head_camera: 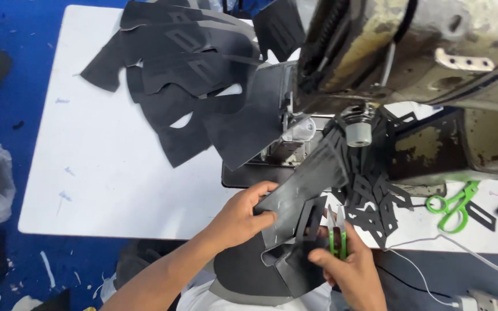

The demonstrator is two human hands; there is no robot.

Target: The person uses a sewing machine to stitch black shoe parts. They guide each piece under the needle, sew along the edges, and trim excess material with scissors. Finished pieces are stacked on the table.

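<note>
My left hand (238,216) grips the upper edge of a dark grey cut fabric piece (304,184) with a black frame-shaped patch sewn on it. Green-handled thread snips (336,236) are held in my right hand (350,270), blades pointing up beside the patch. The piece hangs over the white table's near edge, in front of the sewing machine's needle area (292,135). More dark fabric lies in my lap below both hands.
A worn sewing machine (433,63) fills the upper right. A pile of dark cut pieces (185,63) spreads over the white table (105,173). Several small black frame patches (376,196) lie by the machine. Green scissors (453,204) rest at right. A white cable (433,247) runs below.
</note>
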